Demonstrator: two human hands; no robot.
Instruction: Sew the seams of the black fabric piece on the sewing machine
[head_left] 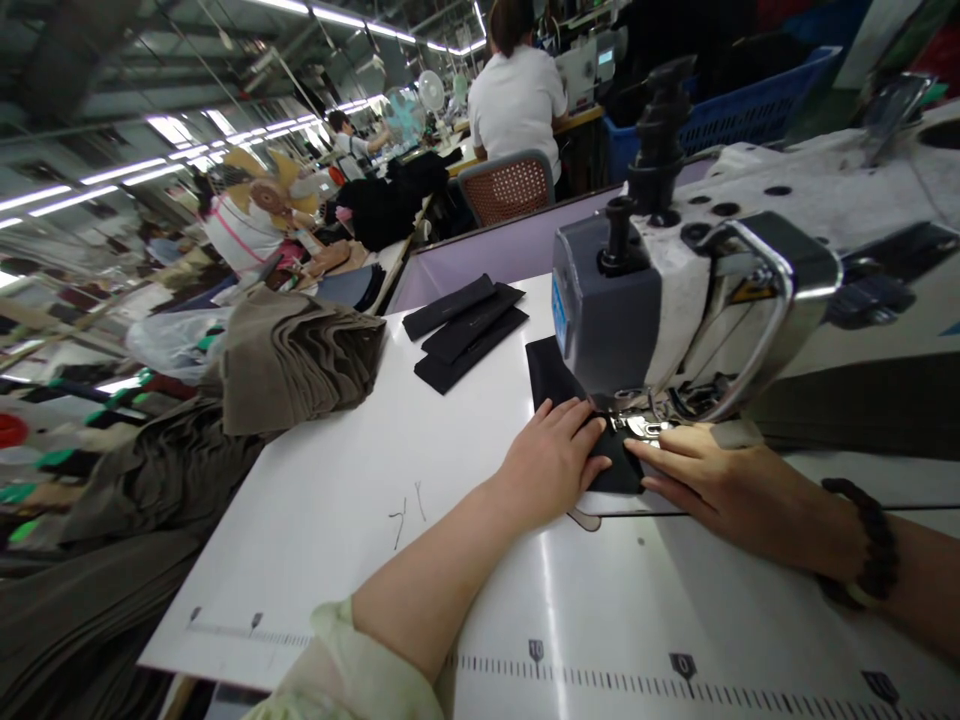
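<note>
A piece of black fabric (551, 372) lies flat under the head of a sewing machine (611, 300), partly covered by my hands. My left hand (553, 455) rests on the fabric left of the lit presser foot (643, 428), palm down with its fingers stretched out. On the other side, my right hand (720, 480) reaches in from the right, fingers extended, its fingertips at the fabric's right edge beside the foot. A dark beaded bracelet circles the right wrist. Farther back on the table lie several folded black fabric pieces (472, 325).
The white sewing table (337, 540) has a printed ruler along its front edge. Stacked brown-grey fabric (300, 365) sits at its left edge, with more cloth (157, 480) hanging below. Behind stand a chair (510, 190), a blue crate (739, 125), a yellow-bladed fan (274, 188) and other people at work.
</note>
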